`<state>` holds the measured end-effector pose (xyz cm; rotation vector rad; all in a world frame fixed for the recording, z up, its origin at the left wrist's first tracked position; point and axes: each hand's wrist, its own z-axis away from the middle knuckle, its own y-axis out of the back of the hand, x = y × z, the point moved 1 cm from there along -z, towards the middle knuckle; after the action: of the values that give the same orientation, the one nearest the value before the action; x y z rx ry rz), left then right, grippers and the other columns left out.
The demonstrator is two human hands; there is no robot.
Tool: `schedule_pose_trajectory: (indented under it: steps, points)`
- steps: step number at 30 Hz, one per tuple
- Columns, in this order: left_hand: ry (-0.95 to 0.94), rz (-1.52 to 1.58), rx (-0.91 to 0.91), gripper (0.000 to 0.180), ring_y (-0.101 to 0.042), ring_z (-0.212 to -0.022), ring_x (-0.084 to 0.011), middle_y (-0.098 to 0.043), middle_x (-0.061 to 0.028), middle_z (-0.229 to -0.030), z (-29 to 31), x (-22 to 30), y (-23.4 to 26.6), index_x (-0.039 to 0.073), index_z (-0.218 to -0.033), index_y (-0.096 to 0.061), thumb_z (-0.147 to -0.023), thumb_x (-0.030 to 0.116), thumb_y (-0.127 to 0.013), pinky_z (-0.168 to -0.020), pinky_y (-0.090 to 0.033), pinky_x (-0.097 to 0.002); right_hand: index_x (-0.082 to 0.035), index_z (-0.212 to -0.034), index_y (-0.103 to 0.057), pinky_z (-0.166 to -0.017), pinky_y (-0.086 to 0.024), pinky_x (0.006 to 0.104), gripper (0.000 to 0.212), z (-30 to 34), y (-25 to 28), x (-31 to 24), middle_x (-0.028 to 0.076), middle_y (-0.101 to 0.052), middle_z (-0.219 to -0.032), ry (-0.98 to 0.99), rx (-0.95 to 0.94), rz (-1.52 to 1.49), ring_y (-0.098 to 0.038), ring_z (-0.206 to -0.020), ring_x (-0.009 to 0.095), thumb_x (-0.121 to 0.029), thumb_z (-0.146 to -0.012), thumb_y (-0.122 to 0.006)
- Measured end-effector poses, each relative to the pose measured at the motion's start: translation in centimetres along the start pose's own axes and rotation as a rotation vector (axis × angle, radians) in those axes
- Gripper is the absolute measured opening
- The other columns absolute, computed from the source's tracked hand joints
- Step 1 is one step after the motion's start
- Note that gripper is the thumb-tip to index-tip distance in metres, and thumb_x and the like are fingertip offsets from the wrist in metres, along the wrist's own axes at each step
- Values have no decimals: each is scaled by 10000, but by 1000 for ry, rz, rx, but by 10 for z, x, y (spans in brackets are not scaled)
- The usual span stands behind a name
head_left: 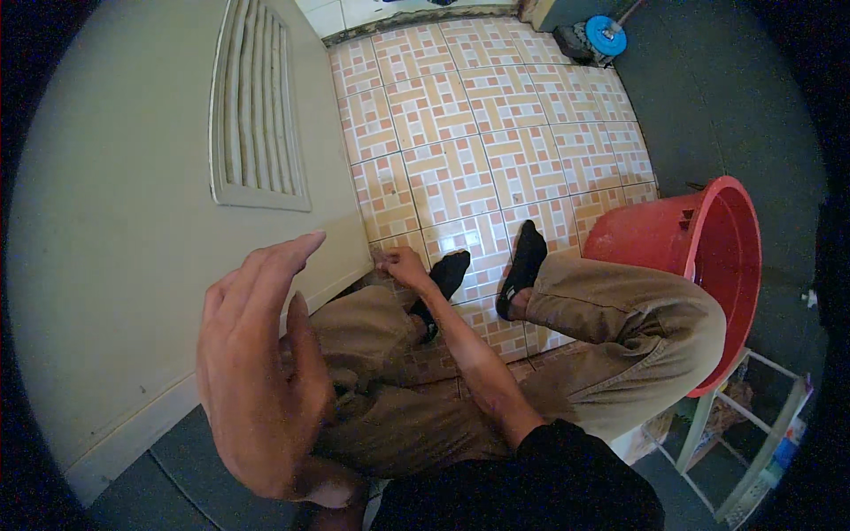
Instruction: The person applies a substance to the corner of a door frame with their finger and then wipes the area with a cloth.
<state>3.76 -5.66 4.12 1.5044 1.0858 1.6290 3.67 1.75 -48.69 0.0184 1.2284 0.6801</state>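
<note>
My left hand (252, 372) is raised close in front of the pale door (133, 221). Its fingers are held out with the thumb apart, and nothing is in it. Lower down, my right hand (405, 265) reaches to the tiled floor (460, 181) beside the door's bottom corner. Its fingertips are pinched together there; whatever may be between them is too small to make out. A slatted vent (257, 115) is set into the door.
My feet in black socks (524, 265) stand on the tiles, knees bent in brown trousers (620, 327). On the right a large red tub (642, 234) leans on its side. Behind it are a whitish rack (748, 442) and a dark wall (708, 97). A blue-headed mop (606, 35) rests in the far corner.
</note>
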Motion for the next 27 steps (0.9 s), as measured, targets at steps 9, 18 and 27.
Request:
schedule_pose_trajectory:
  steps: [9,18,27]
  points:
    - [-8,-18,23,502,-607,-1075,-389,-664,-164,-1180,2,0,4,53,-1276,-624,-805,-108,-555,-969,-456,-442,16,-1041,-743,-753,-521,313,257,-12,31,-26,37,-718,-920,-208,-215,-406,-646,-804,149,-217,-945,-691]
    - [0,-28,12,516,-629,-1088,-348,-666,-161,-1205,0,4,3,46,-1281,-625,-796,-119,-567,-997,-461,-425,0,-1058,-710,-752,-527,321,256,-20,11,-7,76,-721,-906,-133,-66,-283,-667,-821,170,-184,-880,-724]
    - [27,-22,-1,515,-606,-1125,-373,-658,-160,-1198,0,5,0,59,-1287,-614,-799,-97,-564,-999,-442,-439,-36,-950,-708,-800,-552,408,343,-12,16,-26,148,-725,-894,-242,187,-329,-703,-870,293,-302,-754,-803]
